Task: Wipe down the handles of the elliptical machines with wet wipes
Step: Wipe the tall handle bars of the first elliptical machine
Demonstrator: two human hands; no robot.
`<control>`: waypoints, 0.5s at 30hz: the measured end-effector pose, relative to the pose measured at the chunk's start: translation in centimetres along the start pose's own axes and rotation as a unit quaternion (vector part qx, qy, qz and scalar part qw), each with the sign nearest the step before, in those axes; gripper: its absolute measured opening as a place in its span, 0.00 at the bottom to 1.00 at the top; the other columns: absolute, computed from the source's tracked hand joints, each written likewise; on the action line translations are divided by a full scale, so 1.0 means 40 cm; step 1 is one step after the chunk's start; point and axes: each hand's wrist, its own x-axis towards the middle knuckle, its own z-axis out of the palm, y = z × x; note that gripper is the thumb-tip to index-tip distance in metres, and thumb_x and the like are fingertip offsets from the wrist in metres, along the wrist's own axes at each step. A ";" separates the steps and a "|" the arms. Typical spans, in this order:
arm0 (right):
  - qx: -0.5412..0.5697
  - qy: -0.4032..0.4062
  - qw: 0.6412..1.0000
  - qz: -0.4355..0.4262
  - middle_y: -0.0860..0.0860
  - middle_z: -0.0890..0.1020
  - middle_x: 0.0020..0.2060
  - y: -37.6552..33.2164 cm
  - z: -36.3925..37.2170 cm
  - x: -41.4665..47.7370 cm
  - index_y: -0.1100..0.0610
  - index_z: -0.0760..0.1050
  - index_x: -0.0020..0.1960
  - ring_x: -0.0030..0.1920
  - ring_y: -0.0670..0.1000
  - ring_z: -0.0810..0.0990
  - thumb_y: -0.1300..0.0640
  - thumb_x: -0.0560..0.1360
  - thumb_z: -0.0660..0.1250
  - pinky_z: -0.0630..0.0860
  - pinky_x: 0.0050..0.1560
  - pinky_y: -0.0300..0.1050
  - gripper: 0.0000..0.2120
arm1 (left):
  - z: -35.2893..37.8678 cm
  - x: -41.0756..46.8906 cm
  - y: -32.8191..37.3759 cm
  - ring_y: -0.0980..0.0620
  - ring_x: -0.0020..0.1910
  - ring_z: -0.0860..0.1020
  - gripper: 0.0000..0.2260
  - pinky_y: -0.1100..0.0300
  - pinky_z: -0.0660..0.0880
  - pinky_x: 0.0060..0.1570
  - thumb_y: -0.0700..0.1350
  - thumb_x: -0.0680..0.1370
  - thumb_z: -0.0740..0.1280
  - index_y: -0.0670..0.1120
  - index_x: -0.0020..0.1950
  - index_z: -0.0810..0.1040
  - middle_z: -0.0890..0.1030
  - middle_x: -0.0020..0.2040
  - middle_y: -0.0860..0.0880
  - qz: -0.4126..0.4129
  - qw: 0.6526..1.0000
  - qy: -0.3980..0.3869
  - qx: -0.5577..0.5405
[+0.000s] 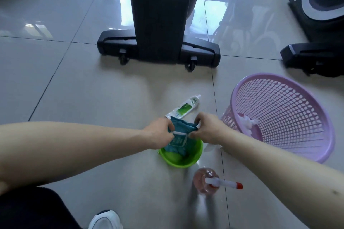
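Your left hand [160, 134] reaches in from the left edge, its grip closed on the left side of the teal wet-wipe pack [179, 140], fingers pinched at the white flap on the pack's top face. The pack sits tilted over the green basin [183, 161] on the tiled floor [74, 89], its lower end down inside the rim. Beyond the pack a white-and-green tube [184, 107] lies flat on the floor, cap pointing up and to the right. Straight ahead stands the dark base of an elliptical machine [158, 42], two small wheels under its crossbar (handles out of view). Your right hand [208, 129] holds the pack's right edge, grip closed, with a bit of white wipe showing at the fingertips. Near the bottom, just right of the basin, a pink spray bottle [205, 179] stands with its white nozzle and red tip pointing right. Further right a lilac mesh basket [279, 115] tilts on its side, crumpled white wipes inside. A second machine [316, 15] fills the upper right corner.
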 end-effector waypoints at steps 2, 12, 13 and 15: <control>0.036 -0.002 0.999 0.023 0.53 0.81 0.50 -0.005 -0.022 0.005 0.55 0.73 0.61 0.47 0.52 0.83 0.54 0.72 0.79 0.81 0.41 0.45 0.23 | -0.018 0.000 0.003 0.47 0.50 0.78 0.09 0.55 0.78 0.56 0.41 0.77 0.66 0.45 0.56 0.81 0.77 0.54 0.47 -0.012 1.000 -0.007 0.007; 0.247 -0.022 0.968 0.028 0.56 0.80 0.56 -0.206 -0.334 -0.215 0.52 0.72 0.68 0.44 0.51 0.78 0.55 0.65 0.68 0.73 0.39 0.43 0.30 | -0.338 -0.159 0.294 0.48 0.45 0.84 0.09 0.57 0.81 0.44 0.41 0.80 0.68 0.42 0.60 0.78 0.84 0.50 0.45 -0.037 0.953 -0.012 -0.301; 0.235 -0.032 0.971 0.007 0.56 0.78 0.61 -0.235 -0.380 -0.258 0.53 0.69 0.71 0.49 0.52 0.80 0.55 0.66 0.69 0.73 0.40 0.41 0.33 | -0.390 -0.198 0.338 0.48 0.44 0.84 0.09 0.58 0.81 0.42 0.41 0.81 0.68 0.42 0.60 0.78 0.83 0.51 0.44 -0.043 0.941 -0.014 -0.336; 0.212 -0.049 0.976 -0.023 0.55 0.71 0.71 -0.294 -0.479 -0.347 0.52 0.61 0.79 0.61 0.56 0.79 0.60 0.70 0.71 0.73 0.42 0.38 0.40 | -0.503 -0.283 0.423 0.48 0.44 0.84 0.09 0.55 0.81 0.44 0.43 0.82 0.67 0.41 0.61 0.78 0.83 0.51 0.44 -0.056 0.920 -0.018 -0.387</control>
